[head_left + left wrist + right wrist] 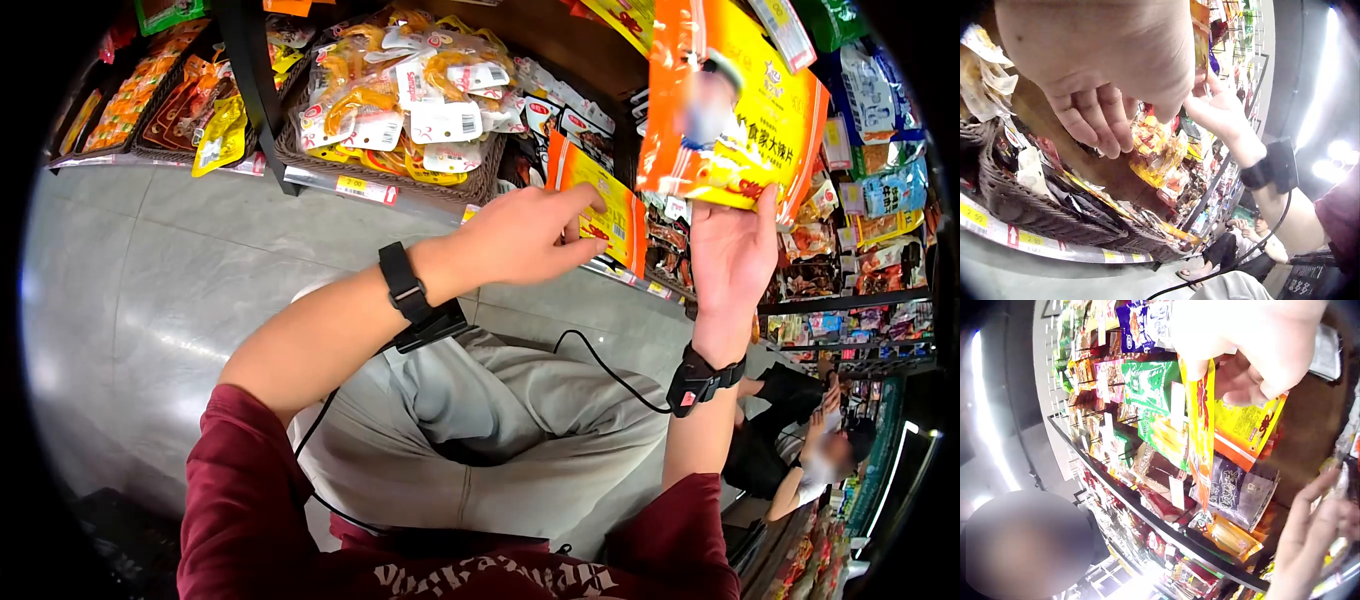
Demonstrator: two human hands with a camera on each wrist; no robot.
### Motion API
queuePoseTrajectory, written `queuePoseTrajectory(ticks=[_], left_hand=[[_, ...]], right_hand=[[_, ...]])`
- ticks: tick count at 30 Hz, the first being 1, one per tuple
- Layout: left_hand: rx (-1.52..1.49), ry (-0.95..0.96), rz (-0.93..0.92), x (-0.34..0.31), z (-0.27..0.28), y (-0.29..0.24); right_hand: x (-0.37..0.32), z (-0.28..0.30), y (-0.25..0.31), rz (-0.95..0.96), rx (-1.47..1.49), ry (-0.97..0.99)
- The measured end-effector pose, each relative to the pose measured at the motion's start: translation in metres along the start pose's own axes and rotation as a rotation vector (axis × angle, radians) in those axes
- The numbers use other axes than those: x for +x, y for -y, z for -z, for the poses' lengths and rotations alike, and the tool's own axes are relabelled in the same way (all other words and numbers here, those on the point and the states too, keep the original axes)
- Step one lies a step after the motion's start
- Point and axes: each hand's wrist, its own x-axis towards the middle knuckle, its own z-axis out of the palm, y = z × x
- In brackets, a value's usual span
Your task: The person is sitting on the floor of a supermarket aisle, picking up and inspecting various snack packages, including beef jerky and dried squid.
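Note:
My right hand (735, 250) holds up a yellow-and-orange snack bag (770, 130) by its lower edge, thumb on the near side. In the right wrist view the same bag (1199, 412) is seen nearly edge-on, pinched by the right hand (1254, 344). My left hand (540, 235) hovers lower, at the front of the shelf, with loosely bent fingers. It overlaps a second orange-and-yellow bag (622, 225) that leans among the baskets. In the left wrist view, the left hand's fingers (1094, 119) hang relaxed with nothing between them.
A wicker basket (490, 165) of packaged drumsticks (430, 85) stands left of the hands. Price tags line the shelf edge (350, 187). Hanging snack packets (890, 190) fill the rack at right. Another person (800, 450) sits or crouches farther along the aisle.

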Motion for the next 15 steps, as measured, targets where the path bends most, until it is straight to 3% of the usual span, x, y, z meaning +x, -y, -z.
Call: queuePoseTrajectory(ticks=[3, 6, 8, 10, 12, 15], left_hand=[[-0.249, -0.028, 0.006, 0.003, 0.006, -0.005], [-0.190, -0.107, -0.006, 0.001, 0.003, -0.001], [-0.133, -0.045, 0.012, 0.000, 0.005, 0.002], [0.011, -0.021, -0.194, 0.000, -0.003, 0.014], [-0.048, 0.027, -0.164, -0.007, -0.009, 0.009], [0.169, 0.286, -0.013, -0.014, -0.001, -0.007]], right_hand=[[-0.018, 0.024, -0.009, -0.021, -0.063, -0.083], [-0.037, 0.049, -0.021, -0.085, -0.135, -0.113], [-0.053, 0.065, -0.031, -0.127, -0.284, -0.168], [-0.063, 0.075, -0.039, -0.116, -0.294, -0.160], [-0.070, 0.093, -0.049, -0.140, -0.391, -0.181], [-0.082, 0.122, -0.066, -0.200, -0.447, -0.219]])
